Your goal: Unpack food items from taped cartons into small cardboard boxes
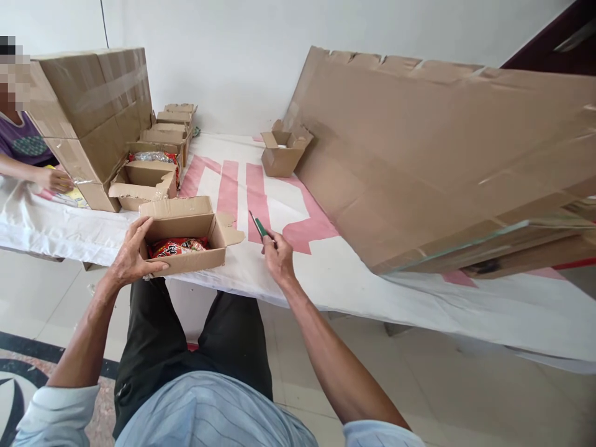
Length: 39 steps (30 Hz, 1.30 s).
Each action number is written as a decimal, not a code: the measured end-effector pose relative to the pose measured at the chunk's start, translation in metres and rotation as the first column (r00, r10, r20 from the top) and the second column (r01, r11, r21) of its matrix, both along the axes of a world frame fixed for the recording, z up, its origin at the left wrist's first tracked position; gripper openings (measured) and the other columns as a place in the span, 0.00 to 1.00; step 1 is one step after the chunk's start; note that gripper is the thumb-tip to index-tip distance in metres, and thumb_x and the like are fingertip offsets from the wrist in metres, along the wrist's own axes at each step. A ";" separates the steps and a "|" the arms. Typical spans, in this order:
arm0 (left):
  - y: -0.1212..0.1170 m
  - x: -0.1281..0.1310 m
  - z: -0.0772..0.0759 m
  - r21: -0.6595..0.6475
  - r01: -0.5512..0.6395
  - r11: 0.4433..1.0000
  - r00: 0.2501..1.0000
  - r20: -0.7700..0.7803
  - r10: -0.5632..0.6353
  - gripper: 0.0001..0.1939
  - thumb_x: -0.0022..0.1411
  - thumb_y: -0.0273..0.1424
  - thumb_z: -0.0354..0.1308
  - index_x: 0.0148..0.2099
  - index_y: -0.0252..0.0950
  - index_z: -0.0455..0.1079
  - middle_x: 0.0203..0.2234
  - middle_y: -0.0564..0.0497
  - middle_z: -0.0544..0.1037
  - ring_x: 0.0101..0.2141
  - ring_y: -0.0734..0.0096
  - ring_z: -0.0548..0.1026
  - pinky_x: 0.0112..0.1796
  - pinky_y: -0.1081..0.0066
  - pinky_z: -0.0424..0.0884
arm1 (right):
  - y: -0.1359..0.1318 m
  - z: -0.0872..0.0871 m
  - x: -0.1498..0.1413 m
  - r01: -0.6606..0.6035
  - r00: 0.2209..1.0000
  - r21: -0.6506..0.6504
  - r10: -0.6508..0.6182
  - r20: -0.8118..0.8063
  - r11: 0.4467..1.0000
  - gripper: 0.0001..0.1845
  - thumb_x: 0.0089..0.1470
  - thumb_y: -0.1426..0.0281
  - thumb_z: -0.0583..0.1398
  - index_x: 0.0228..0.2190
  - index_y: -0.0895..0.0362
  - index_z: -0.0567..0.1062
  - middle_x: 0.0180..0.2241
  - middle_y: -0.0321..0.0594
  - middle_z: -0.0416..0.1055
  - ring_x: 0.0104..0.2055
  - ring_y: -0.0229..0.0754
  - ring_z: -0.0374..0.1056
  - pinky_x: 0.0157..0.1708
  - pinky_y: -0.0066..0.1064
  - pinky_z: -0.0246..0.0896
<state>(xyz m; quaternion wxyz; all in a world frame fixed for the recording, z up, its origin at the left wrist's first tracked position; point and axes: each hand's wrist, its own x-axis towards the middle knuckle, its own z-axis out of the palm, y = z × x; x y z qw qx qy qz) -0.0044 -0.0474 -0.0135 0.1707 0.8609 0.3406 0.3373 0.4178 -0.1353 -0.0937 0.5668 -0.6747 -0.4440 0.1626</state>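
An open cardboard box (200, 261) lies at the table's front edge, its flaps folded outward. Inside it rests a shiny red food packet (179, 246). My left hand (133, 254) grips the left end of this box, thumb along the near side and fingers over the far corner. Just right of the box, above the cloth, my right hand (278, 253) is closed around a green-handled utility knife (259, 226). The knife's thin blade points up and to the left, apart from the box.
Several small open boxes (144, 180) line up at the left beside stacked large cartons (93, 105). Another small box (285, 152) stands at the back. A big cardboard sheet (433, 149) leans at the right on the white-clothed table (335, 285). A person's hand (56, 180) rests far left.
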 end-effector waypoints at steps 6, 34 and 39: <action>-0.005 0.001 -0.003 0.007 0.000 1.000 1.000 0.016 0.000 0.66 0.57 0.69 0.76 0.86 0.45 0.57 0.79 0.33 0.61 0.79 0.27 0.61 0.76 0.28 0.59 | -0.010 0.077 -0.039 -0.357 0.920 0.118 0.370 -0.125 0.927 0.28 0.63 0.46 0.68 0.50 0.55 0.86 0.27 0.33 0.72 0.26 0.39 0.62 0.26 0.33 0.61; -0.025 0.004 -0.018 0.057 -0.002 0.998 0.998 0.056 -0.001 0.71 0.57 0.67 0.78 0.88 0.46 0.48 0.81 0.31 0.57 0.79 0.25 0.59 0.75 0.27 0.60 | 0.001 0.135 -0.063 -0.578 0.721 -0.002 0.513 0.465 0.816 0.16 0.72 0.58 0.63 0.50 0.52 0.88 0.47 0.46 0.87 0.48 0.52 0.81 0.52 0.44 0.77; -0.023 0.005 -0.019 0.061 -0.001 0.998 0.998 0.067 -0.003 0.71 0.56 0.66 0.78 0.88 0.46 0.49 0.81 0.31 0.58 0.79 0.24 0.60 0.75 0.27 0.60 | 0.013 0.088 -0.024 -0.096 0.901 0.229 -0.013 0.434 0.969 0.23 0.75 0.54 0.56 0.57 0.53 0.82 0.50 0.49 0.81 0.53 0.55 0.77 0.54 0.46 0.75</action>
